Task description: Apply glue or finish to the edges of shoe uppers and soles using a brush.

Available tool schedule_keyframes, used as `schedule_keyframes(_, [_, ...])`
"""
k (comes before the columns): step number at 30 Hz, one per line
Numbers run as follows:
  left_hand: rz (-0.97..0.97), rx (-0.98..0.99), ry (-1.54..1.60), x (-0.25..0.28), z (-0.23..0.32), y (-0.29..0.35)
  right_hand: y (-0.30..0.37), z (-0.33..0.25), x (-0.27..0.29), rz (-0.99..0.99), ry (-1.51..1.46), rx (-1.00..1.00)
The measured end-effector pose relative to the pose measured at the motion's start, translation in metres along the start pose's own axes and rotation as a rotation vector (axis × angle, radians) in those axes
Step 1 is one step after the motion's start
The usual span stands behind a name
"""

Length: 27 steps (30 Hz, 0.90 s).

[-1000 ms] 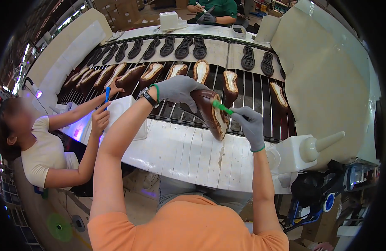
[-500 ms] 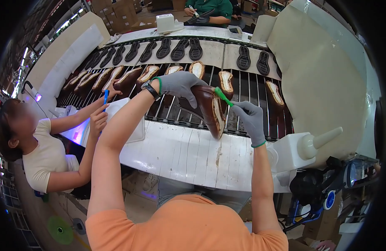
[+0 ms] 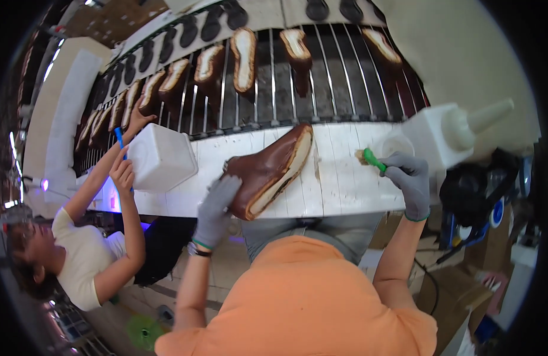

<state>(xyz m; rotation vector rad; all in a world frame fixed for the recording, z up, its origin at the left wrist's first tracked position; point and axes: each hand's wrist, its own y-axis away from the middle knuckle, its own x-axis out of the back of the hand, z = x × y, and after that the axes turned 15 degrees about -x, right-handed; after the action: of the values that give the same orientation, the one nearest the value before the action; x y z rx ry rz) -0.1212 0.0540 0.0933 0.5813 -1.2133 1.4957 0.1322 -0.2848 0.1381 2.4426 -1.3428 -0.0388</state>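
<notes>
My gloved left hand, slightly blurred, grips a brown shoe upper at its ankle end. The shoe is tilted over the near edge of the white table, its pale, rough underside turned to the right and its toe pointing away from me. In my gloved right hand is a small brush with a green handle, pinched between thumb and fingers. The brush's bristles point left, apart from the shoe, beside a white nozzle bottle.
Beyond the white table, a barred conveyor carries a row of brown shoe uppers, undersides up. Black soles line a ledge behind. To the left stands a white container, near a co-worker holding a blue-handled tool.
The shoe upper has come from over the conveyor down toward me. My right hand has drawn the brush away from its underside, rightward. The view has tipped downward.
</notes>
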Motion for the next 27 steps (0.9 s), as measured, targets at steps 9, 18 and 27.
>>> schedule_keyframes(9, [-0.158,0.025,0.047,-0.016,0.018,-0.026,0.036,0.055,-0.010,0.160,-0.248,-0.176])
schedule_keyframes(18, [-0.880,-0.051,0.371,-0.070,-0.009,-0.127,0.062,0.067,0.001,0.335,-0.402,-0.176])
schedule_keyframes(27, [0.081,0.675,1.641,-0.093,-0.056,-0.070,0.041,0.160,-0.007,0.923,0.158,0.087])
